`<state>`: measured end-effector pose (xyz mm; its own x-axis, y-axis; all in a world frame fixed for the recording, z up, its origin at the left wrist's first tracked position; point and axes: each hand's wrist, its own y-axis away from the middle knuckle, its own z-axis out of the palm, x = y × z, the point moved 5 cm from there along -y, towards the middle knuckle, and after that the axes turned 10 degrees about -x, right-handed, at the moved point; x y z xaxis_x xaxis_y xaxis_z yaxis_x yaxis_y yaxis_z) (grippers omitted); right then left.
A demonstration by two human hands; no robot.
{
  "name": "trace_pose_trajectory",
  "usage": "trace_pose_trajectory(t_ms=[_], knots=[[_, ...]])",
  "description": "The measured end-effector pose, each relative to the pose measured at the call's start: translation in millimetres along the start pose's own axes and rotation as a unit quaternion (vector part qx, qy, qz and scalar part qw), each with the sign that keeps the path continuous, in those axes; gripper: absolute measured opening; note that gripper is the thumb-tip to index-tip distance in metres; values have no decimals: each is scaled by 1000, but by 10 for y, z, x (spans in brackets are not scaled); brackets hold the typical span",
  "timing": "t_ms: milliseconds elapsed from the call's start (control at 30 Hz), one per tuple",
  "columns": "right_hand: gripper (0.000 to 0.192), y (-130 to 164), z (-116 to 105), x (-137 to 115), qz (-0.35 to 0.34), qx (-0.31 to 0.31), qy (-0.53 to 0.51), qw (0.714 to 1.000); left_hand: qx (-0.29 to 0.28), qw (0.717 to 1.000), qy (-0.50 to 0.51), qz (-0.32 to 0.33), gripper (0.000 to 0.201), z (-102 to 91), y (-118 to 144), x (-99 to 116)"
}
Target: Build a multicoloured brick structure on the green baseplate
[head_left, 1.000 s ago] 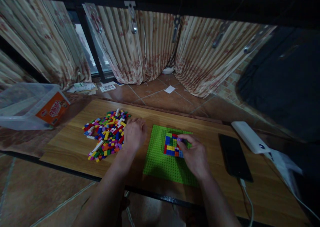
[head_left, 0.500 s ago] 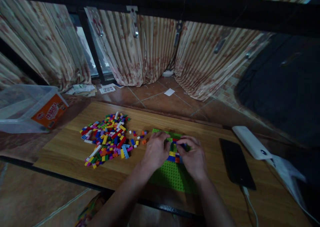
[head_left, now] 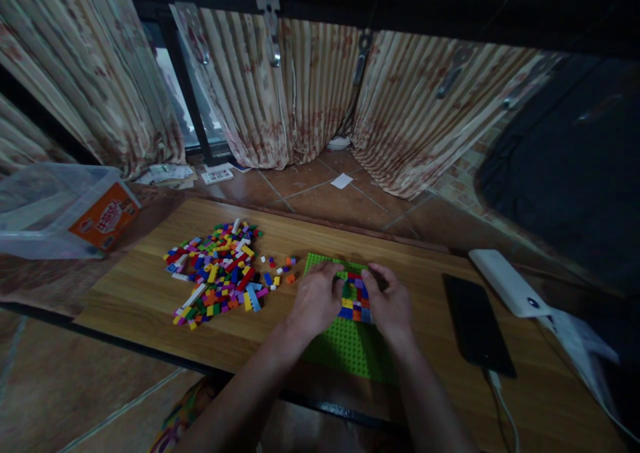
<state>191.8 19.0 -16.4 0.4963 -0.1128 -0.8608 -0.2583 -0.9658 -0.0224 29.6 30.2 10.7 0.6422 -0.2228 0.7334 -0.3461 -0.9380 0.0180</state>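
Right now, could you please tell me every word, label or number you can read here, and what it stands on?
Nothing reads clearly.
Orange label on the clear plastic bin: red lettering, too blurred to read.
Printed papers on the tiled floor: code-like marks, too small to read.

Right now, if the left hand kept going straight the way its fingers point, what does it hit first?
Likely the brick patch on the green baseplate: the left hand points right and slightly away, fingertips at its edge, with the right hand just beyond. Whether they touch is unclear.
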Motion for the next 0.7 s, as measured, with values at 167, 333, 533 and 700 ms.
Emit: trace_pose_trajectory(t_ms=[167, 333, 533, 700], knots=[[42, 15, 36, -73, -22, -10, 76, 997, -11, 1000, 1, -6, 32, 15, 1, 16], [38, 30, 75, -102, -35, -23, 95, 995, -19, 1000, 1, -3, 34, 7, 12, 18], [37, 34, 140, -90, -44, -30, 100, 994, -22, 1000, 3, 9, 35, 23, 22, 1], [38, 53, 176, -67, -50, -29, 105, 993, -19, 1000, -13, 15, 35, 35, 40, -12]])
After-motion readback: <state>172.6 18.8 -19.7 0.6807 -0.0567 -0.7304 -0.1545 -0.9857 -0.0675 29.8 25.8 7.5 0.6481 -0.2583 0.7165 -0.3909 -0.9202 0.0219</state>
